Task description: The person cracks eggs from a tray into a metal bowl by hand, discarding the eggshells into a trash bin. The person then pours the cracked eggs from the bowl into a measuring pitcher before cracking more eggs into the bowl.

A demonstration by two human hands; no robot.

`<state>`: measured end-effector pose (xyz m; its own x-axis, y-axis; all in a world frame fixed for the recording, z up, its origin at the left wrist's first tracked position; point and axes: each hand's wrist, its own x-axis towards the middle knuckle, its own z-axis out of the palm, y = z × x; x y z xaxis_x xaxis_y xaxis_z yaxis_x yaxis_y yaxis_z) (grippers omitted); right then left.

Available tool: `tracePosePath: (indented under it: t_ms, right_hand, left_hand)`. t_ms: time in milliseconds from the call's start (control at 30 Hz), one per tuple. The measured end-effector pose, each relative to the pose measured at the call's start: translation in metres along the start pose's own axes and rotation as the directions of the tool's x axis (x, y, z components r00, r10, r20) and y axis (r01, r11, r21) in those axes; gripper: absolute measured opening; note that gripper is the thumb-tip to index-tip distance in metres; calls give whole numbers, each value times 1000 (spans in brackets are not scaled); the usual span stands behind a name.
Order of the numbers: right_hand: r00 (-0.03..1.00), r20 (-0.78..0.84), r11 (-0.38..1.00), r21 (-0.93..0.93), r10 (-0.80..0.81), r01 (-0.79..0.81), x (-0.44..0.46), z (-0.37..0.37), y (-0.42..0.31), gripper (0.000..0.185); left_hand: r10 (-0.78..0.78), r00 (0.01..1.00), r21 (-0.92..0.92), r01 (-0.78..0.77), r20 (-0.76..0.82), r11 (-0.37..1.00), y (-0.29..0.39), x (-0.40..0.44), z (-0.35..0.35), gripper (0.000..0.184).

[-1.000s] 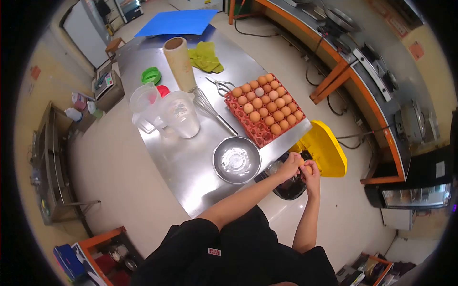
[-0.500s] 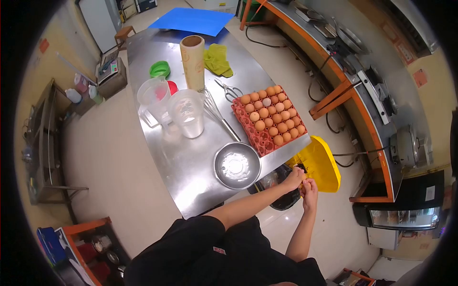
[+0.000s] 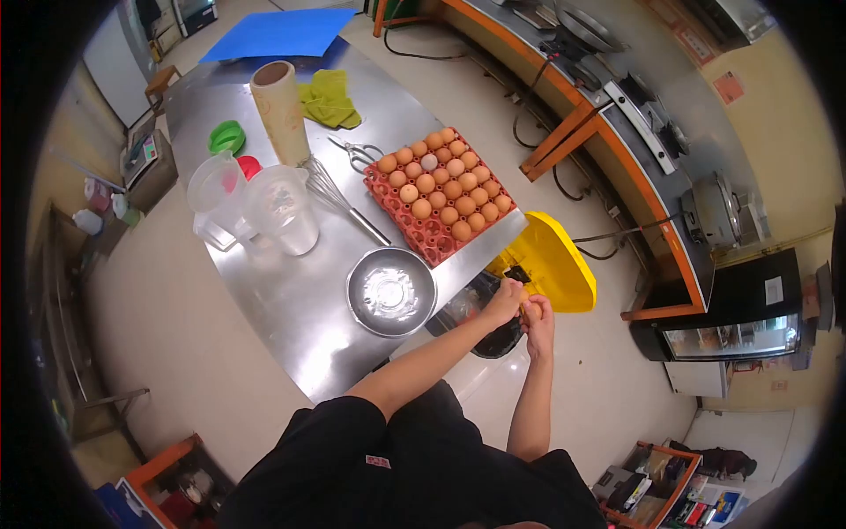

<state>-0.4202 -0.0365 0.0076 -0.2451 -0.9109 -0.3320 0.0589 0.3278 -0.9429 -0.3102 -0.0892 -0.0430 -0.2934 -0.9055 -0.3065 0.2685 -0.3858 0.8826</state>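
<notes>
My left hand (image 3: 503, 302) and my right hand (image 3: 539, 327) meet above an open bin with a yellow lid (image 3: 562, 269) and a black liner (image 3: 499, 343). Both are closed around a brown egg (image 3: 526, 300); the fingers partly cover it, and whether its shell is whole or split I cannot tell. Left of the hands, a steel bowl (image 3: 390, 291) sits near the table edge. A red egg tray (image 3: 429, 240) holds many brown eggs (image 3: 452, 189), with several bare pockets on its near-left side. Against the tray's left side lies a whisk (image 3: 348, 203).
On the steel table (image 3: 291, 326) stand two clear plastic jugs (image 3: 286, 212), a tall film roll (image 3: 280, 115) and a green lid (image 3: 226, 137). Scissors (image 3: 357, 153), a green cloth (image 3: 330, 100) and a blue board (image 3: 275, 33) lie farther back. An orange-framed counter (image 3: 599, 132) runs along the right.
The camera has turned, so the whole scene sits farther left and slightly higher. My hands stay together over the bin, still on the egg.
</notes>
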Motion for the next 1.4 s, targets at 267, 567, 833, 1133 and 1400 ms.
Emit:
tracePosePath:
  t_ms: [267, 567, 833, 1133, 1400]
  right_hand:
    - [995, 99, 999, -50, 3, 2, 9, -12, 5, 14]
    - [993, 113, 982, 188, -21, -1, -3, 57, -7, 19]
    - [943, 304, 985, -57, -139, 164, -7, 186, -3, 29]
    - [908, 412, 996, -17, -68, 83, -5, 231, 10, 27]
    - [861, 509, 1000, 22, -21, 11, -13, 237, 9, 24]
  left_hand:
    - [23, 999, -23, -23, 26, 999, -9, 6, -1, 46]
    - [-111, 992, -172, 100, -54, 980, 35, -63, -93, 34]
    - [109, 882, -42, -144, -458, 989, 42, -114, -193, 32]
    - [136, 822, 20, -150, -552, 988, 35, -130, -210, 35]
    - [-23, 870, -359, -179, -492, 916, 45, -137, -224, 35]
